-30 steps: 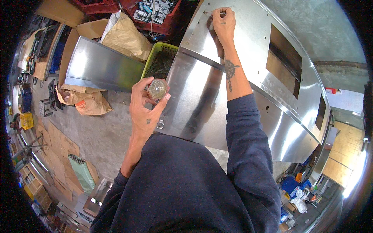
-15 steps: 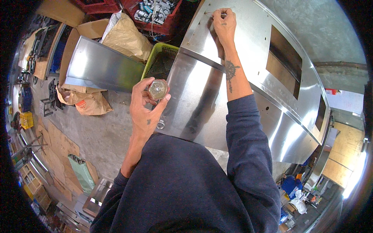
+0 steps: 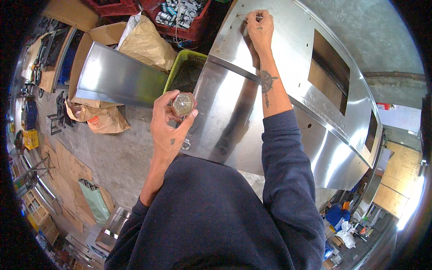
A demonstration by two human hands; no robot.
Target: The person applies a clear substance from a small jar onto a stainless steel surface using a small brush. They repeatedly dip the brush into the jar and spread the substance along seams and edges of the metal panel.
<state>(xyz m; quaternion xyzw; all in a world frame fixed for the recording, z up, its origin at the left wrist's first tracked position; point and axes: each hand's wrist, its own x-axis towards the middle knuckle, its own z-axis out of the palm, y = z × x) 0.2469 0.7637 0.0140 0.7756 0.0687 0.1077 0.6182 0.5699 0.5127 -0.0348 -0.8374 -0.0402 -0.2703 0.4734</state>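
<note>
My left hand (image 3: 170, 118) is closed around a small round clear jar (image 3: 183, 104), which it holds up left of the sheet-metal cabinet (image 3: 234, 110). Liquid or residue seems to be inside the jar, but its content is not clear. Just below that hand shows a metal ring (image 3: 186, 144), perhaps the end of a spanner; whether the hand holds it I cannot tell. Far out over the upper metal panel (image 3: 288, 49), my right hand (image 3: 260, 28) pinches a thin stick-like tool (image 3: 243, 15). Its tip points left, close to the panel near small holes along the edge.
A yellow-green plastic basket (image 3: 186, 67) stands left of the cabinet, beside a bent metal sheet (image 3: 119, 76) and a brown paper sack (image 3: 146, 42). Behind is a red crate (image 3: 198, 29) of small metal parts. A rectangular cut-out (image 3: 330, 72) opens in the panel.
</note>
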